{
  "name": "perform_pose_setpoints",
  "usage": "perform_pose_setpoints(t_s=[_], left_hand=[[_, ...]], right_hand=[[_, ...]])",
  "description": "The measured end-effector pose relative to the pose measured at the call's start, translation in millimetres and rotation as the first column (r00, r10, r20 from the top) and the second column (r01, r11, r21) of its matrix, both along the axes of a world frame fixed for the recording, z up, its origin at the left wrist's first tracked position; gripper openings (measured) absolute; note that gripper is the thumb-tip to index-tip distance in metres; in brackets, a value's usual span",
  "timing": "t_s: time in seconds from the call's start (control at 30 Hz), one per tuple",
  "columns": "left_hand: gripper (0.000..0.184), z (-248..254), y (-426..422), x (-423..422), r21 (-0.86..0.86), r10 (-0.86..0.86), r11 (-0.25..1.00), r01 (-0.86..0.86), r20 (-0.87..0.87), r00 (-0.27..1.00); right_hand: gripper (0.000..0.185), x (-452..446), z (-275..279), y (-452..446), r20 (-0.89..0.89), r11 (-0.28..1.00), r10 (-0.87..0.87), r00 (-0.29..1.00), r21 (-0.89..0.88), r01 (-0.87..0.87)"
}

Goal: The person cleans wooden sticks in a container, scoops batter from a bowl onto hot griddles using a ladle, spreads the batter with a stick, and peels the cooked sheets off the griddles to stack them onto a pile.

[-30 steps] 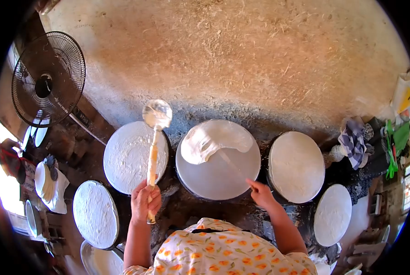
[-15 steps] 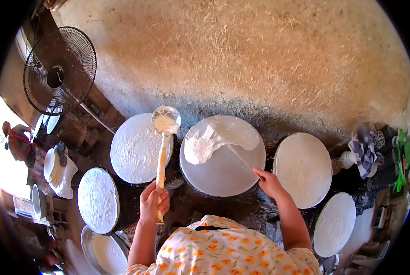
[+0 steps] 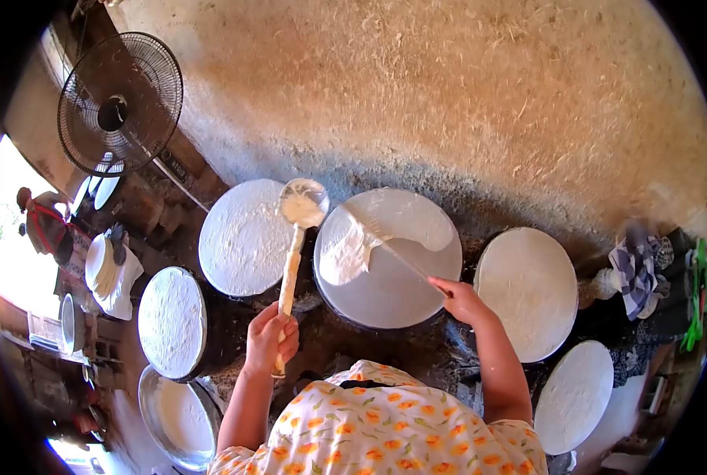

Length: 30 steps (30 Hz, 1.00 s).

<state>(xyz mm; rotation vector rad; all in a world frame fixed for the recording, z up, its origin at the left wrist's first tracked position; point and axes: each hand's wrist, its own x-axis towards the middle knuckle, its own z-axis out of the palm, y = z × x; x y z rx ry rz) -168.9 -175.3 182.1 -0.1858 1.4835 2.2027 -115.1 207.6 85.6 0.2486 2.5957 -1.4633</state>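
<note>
My left hand is wrapped round the long, pale handle of a ladle. Its bowl, coated with white batter, hangs between two round griddles. In my right hand is the dark grip of a thin stick-like spreader, which slants up and left over the middle griddle. Wet white batter lies on that griddle's left side, and a thinner layer curves across its far part. The near right part of the surface shows smooth grey. How the spreader's far end is shaped I cannot make out.
Batter-coated rounds lie on griddles to the left, lower left, right and lower right. A metal basin holds white liquid. A fan stands far left, near another person. A rough wall rises behind.
The spreader's upper part has swung left across the griddle, and the batter heap looks smaller and flatter. My left hand still holds the ladle upright. The whole view has shifted slightly.
</note>
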Motion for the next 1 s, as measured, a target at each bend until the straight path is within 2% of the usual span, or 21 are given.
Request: perform_pose_setpoints(t_s=[0.03,0.07,0.13,0.17,0.2,0.23,0.27,0.33,0.37,0.4,0.5,0.57,0.6,0.67,0.7,0.73,0.8,0.87,0.9,0.97,1.0], left_hand=[[0.026,2.5,-6.6,0.9,0.321,-0.045,0.947,0.008,0.11,0.993],[0.033,6.9,-13.3,0.4,0.606,-0.125,0.795,-0.02,0.195,0.973],[0.042,14.0,-21.2,11.5,0.757,-0.067,0.65,-0.071,0.151,0.986],[0.045,13.4,-25.2,15.7,0.701,-0.014,0.713,-0.025,0.049,0.999],[0.047,13.5,-28.4,18.6,0.636,0.034,0.772,0.01,-0.058,0.998],[0.045,15.6,-31.2,21.1,0.536,0.066,0.844,-0.022,-0.063,0.996],[0.045,16.5,-32.4,23.2,0.535,0.071,0.844,-0.027,-0.063,0.995],[0.042,17.6,-33.1,27.3,0.272,0.09,0.959,-0.073,-0.049,0.995],[0.039,16.9,-28.0,28.2,0.233,0.09,0.969,-0.078,-0.042,0.995],[0.039,13.1,-23.5,29.8,0.23,0.088,0.97,-0.077,-0.039,0.995],[0.033,1.5,-21.5,35.1,0.14,0.142,0.98,-0.143,0.022,0.99],[0.033,10.9,-27.3,41.8,0.112,0.143,0.983,-0.146,0.031,0.989],[0.033,13.9,-30.4,45.2,0.094,0.147,0.984,-0.15,0.042,0.988],[0.033,12.8,-37.0,48.9,0.046,0.139,0.989,-0.141,0.037,0.99],[0.035,11.6,-38.2,48.1,0.006,0.118,0.993,-0.118,0.02,0.993],[0.038,10.3,-38.9,47.5,-0.032,0.091,0.995,-0.091,0.006,0.996],[0.039,6.4,-36.6,40.0,-0.054,0.043,0.998,-0.043,-0.001,0.999],[0.04,3.6,-42.0,31.9,0.183,-0.058,0.982,0.041,0.087,0.995],[0.04,-2.9,-56.2,26.5,0.538,-0.143,0.843,0.011,0.203,0.969],[0.045,6.2,-66.1,22.2,0.742,-0.161,0.671,-0.009,0.157,0.974],[0.046,5.8,-76.1,21.7,0.789,-0.132,0.614,0.001,0.101,0.986]], right_hand=[[0.056,-1.8,-0.1,-3.7,0.063,0.997,0.071,0.996,0.007,-0.071],[0.056,4.5,0.3,0.5,0.061,0.997,0.073,0.995,0.002,-0.073],[0.056,31.9,5.3,21.6,0.047,0.95,0.313,0.949,-0.006,-0.313],[0.056,47.3,9.8,36.0,0.045,0.948,0.318,0.947,-0.006,-0.318],[0.056,62.8,15.0,52.0,0.18,0.962,0.275,0.945,-0.058,-0.268],[0.056,71.0,17.3,59.6,0.318,0.972,0.233,0.919,-0.104,-0.21],[0.056,69.0,10.2,59.7,0.318,0.971,0.237,0.918,-0.105,-0.215],[0.058,64.8,1.8,44.8,-0.026,0.997,0.038,0.999,-0.067,-0.039],[0.058,52.6,7.3,32.2,0.191,0.998,-0.061,0.98,0.026,0.057],[0.057,44.2,-18.3,21.1,-0.022,0.995,-0.088,0.996,-0.052,0.087],[0.056,45.4,-8.6,2.5,0.063,0.997,-0.017,0.998,-0.068,0.021],[0.057,72.4,6.4,15.5,0.136,0.978,0.206,0.969,-0.034,-0.204],[0.057,83.4,5.6,27.3,0.14,0.978,0.21,0.968,-0.037,-0.207],[0.056,106.0,0.7,44.0,0.321,0.994,0.093,0.942,-0.08,-0.071],[0.055,107.6,-10.5,37.1,0.059,0.999,0.034,0.998,-0.044,-0.032],[0.055,103.3,-10.5,22.6,0.07,0.999,0.018,0.997,-0.047,-0.015],[0.054,81.3,-7.7,-8.3,0.1,0.953,-0.298,0.949,-0.027,0.302],[0.053,83.5,-18.1,-25.1,-0.102,0.976,-0.188,0.977,-0.133,0.174],[0.052,96.1,-18.2,-29.1,-0.026,0.991,-0.115,0.993,-0.076,0.113],[0.052,129.4,-10.5,-27.8,0.046,0.998,-0.066,0.997,-0.012,0.067],[0.051,152.3,1.2,-27.9,0.196,0.995,-0.093,0.976,-0.015,0.098]])
